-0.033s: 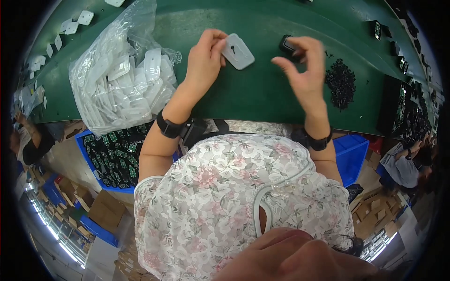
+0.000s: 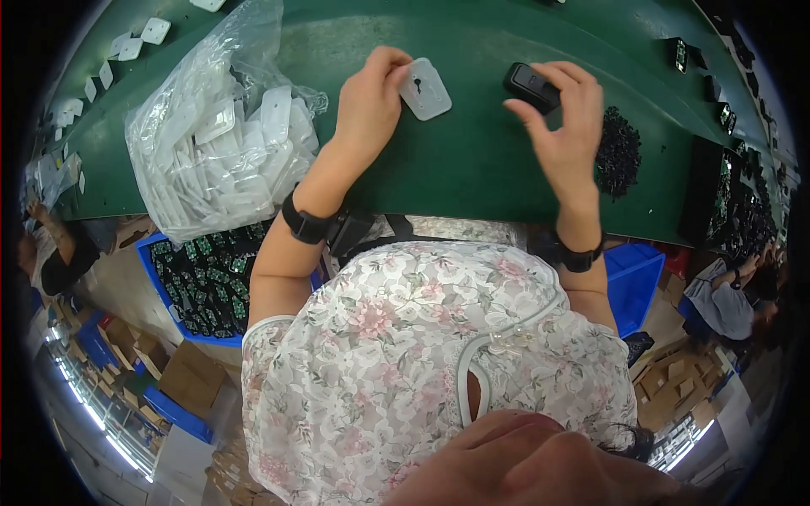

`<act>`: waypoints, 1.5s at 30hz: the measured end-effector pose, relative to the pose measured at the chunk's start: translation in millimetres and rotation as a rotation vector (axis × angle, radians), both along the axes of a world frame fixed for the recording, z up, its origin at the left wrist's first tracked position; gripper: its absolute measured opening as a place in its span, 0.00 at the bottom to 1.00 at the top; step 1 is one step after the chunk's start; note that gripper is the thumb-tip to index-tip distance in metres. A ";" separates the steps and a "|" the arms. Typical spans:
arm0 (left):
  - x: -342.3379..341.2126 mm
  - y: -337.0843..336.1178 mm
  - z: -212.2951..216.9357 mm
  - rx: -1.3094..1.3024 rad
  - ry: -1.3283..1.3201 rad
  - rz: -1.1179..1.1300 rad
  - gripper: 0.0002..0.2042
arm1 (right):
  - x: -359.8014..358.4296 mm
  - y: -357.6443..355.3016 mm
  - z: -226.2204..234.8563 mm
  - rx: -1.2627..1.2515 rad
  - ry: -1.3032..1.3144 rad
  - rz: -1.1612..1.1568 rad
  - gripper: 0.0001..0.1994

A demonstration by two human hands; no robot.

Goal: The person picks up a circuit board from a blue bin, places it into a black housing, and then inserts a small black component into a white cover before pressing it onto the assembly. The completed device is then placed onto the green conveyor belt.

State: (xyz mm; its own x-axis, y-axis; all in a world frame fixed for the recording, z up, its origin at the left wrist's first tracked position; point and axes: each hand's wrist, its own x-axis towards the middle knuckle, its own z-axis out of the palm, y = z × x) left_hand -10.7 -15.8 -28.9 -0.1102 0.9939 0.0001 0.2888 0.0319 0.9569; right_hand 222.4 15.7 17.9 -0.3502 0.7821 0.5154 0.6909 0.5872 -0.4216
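Observation:
My left hand (image 2: 371, 97) pinches the edge of a white plastic cover (image 2: 431, 94) with rounded corners and a small dark keyhole-shaped opening. The cover is held just over the green table. To its right, a black rounded-rectangular plastic case (image 2: 530, 85) rests on the table. My right hand (image 2: 569, 118) is beside that case, its thumb and fingers spread apart around the right side. Fingertips overlap the case's edge; whether they press on it is hard to see.
A clear bag of white covers (image 2: 228, 152) lies on the left. Small black parts are heaped (image 2: 618, 156) right of my right hand. Blue bins with circuit boards (image 2: 202, 287) and another blue bin (image 2: 631, 282) stand below the table edge (image 2: 472, 218). Other people work at both sides.
My right hand has shifted right, uncovering more of the black case and covering part of the heap. My left hand has moved the white cover slightly left and up, turning it a little.

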 end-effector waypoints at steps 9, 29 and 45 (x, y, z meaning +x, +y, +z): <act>16.6 -7.9 8.5 0.356 0.756 0.065 0.18 | 29.6 5.8 -15.2 -0.277 -0.010 -0.025 0.19; -9.3 -33.4 -4.8 0.418 0.391 -0.159 0.25 | -38.7 9.4 -2.1 -0.252 -0.136 0.465 0.19; 20.1 -36.2 10.8 0.433 0.873 -0.231 0.27 | -24.3 9.7 -27.0 -0.283 -0.053 0.374 0.19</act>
State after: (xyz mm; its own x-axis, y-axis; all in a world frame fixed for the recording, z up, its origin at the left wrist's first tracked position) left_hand 9.4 -52.1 -18.1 0.2971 0.8863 0.3553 0.8510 -0.4146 0.3225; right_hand 198.1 25.3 -9.1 -0.6549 0.7043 0.2740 0.4788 0.6673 -0.5705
